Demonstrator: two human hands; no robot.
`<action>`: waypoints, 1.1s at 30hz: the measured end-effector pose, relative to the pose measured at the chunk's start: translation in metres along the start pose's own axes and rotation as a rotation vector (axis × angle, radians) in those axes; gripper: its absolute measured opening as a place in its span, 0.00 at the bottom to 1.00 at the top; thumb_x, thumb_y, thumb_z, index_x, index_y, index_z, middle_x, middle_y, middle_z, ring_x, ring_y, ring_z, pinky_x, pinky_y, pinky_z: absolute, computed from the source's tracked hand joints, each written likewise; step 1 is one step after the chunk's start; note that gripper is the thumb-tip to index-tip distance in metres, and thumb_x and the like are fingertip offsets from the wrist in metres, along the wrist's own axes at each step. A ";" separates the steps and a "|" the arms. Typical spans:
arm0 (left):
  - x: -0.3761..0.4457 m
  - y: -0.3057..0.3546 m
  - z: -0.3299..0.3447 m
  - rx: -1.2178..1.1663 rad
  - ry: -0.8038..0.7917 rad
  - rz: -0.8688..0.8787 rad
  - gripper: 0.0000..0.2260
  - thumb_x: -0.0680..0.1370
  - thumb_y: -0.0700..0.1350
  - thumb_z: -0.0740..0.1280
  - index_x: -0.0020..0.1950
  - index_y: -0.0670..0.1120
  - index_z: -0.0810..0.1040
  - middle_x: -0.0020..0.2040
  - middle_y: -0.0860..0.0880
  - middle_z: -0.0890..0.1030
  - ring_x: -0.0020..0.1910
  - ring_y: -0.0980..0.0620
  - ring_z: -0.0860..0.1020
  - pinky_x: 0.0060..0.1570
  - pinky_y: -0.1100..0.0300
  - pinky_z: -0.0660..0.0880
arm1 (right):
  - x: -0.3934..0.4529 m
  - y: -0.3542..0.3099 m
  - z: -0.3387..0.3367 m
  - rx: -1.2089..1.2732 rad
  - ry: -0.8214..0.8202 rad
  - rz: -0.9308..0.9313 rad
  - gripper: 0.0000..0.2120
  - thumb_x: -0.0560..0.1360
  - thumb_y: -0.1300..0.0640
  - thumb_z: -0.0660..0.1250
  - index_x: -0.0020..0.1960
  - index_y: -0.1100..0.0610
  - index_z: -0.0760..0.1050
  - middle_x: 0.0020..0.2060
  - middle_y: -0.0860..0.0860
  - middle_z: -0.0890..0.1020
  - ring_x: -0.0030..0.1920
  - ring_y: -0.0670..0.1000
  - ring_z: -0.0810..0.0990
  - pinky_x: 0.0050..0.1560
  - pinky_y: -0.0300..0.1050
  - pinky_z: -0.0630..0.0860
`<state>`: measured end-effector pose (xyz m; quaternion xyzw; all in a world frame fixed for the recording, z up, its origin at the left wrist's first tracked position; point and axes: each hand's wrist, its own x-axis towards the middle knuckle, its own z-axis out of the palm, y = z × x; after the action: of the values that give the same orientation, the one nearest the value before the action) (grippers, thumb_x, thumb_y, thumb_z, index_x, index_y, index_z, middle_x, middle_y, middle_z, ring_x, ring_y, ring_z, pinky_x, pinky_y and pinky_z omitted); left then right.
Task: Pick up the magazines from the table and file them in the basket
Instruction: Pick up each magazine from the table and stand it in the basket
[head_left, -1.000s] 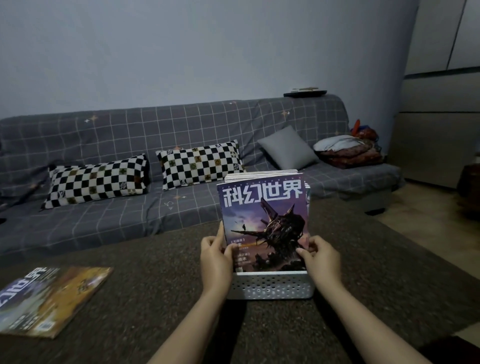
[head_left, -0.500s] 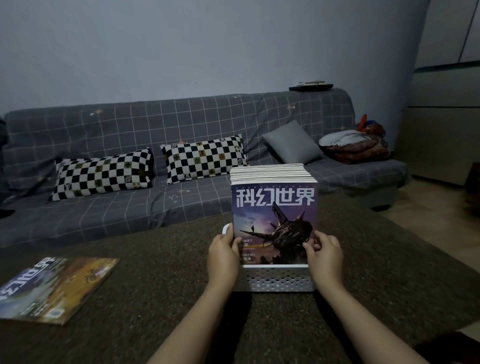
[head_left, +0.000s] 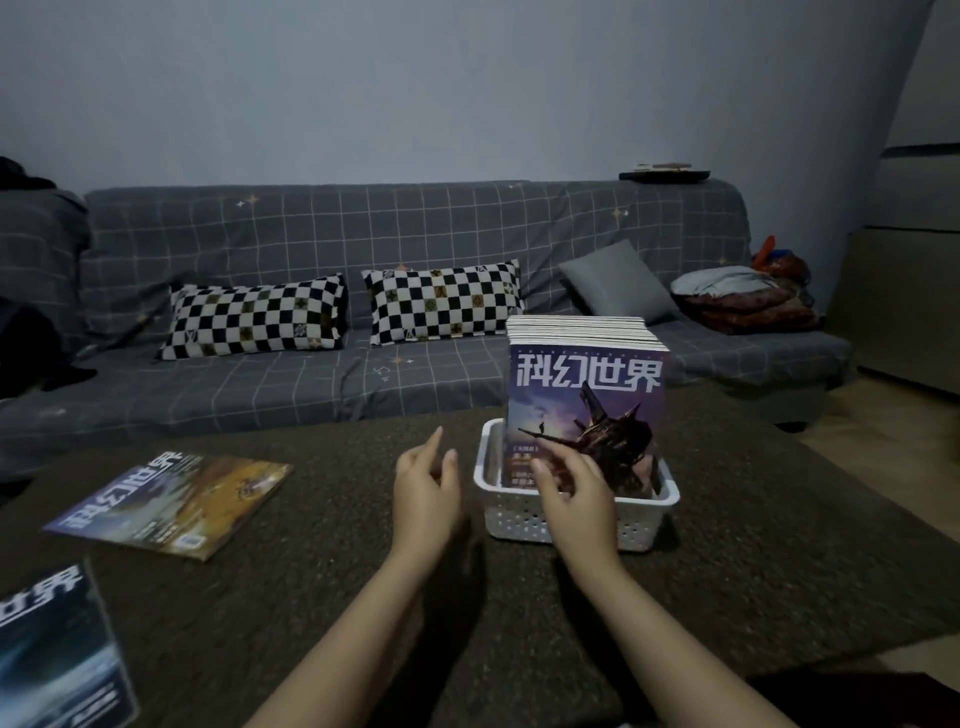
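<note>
Head view, sofa (head_left: 363, 384), checkered pillows (head_left: 254, 322) behind table (head_left: 779, 545)

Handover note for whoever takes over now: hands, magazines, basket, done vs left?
Left hand: open, off the basket, holds nothing.
Right hand: open, fingers at the front magazine, above the near rim.
Basket: white, on the table, holds a row of upright magazines.
Done: that row is filed.
Left: orange magazine flat at left, and blue magazine at the near left edge.

Single head-worn view, forward and down over the table (head_left: 727, 571) toward the sofa (head_left: 415, 234).
</note>
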<state>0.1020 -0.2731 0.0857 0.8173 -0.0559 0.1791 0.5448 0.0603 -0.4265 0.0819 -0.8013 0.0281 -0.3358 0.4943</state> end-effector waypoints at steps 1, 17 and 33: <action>-0.003 -0.006 -0.013 0.008 0.015 -0.019 0.19 0.81 0.47 0.60 0.72 0.49 0.67 0.63 0.48 0.70 0.52 0.59 0.72 0.53 0.64 0.68 | -0.006 -0.006 0.012 0.022 -0.030 -0.006 0.11 0.74 0.59 0.67 0.57 0.55 0.79 0.49 0.51 0.78 0.43 0.39 0.75 0.44 0.21 0.67; 0.028 -0.147 -0.157 0.527 0.200 -0.374 0.16 0.81 0.50 0.57 0.65 0.48 0.75 0.65 0.43 0.74 0.67 0.44 0.69 0.67 0.48 0.63 | -0.036 -0.013 0.233 0.005 -0.528 0.009 0.13 0.75 0.54 0.67 0.59 0.54 0.78 0.51 0.51 0.81 0.48 0.45 0.79 0.45 0.21 0.65; 0.067 -0.232 -0.185 0.797 0.330 -0.605 0.30 0.76 0.61 0.60 0.75 0.51 0.60 0.78 0.39 0.51 0.73 0.39 0.55 0.71 0.46 0.51 | 0.030 -0.005 0.429 -0.543 -0.850 -0.164 0.34 0.75 0.38 0.57 0.74 0.56 0.58 0.73 0.54 0.62 0.71 0.58 0.60 0.68 0.51 0.57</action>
<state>0.1882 -0.0046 -0.0291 0.9016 0.3418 0.1476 0.2204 0.3247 -0.1030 -0.0215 -0.9662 -0.1522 0.0017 0.2079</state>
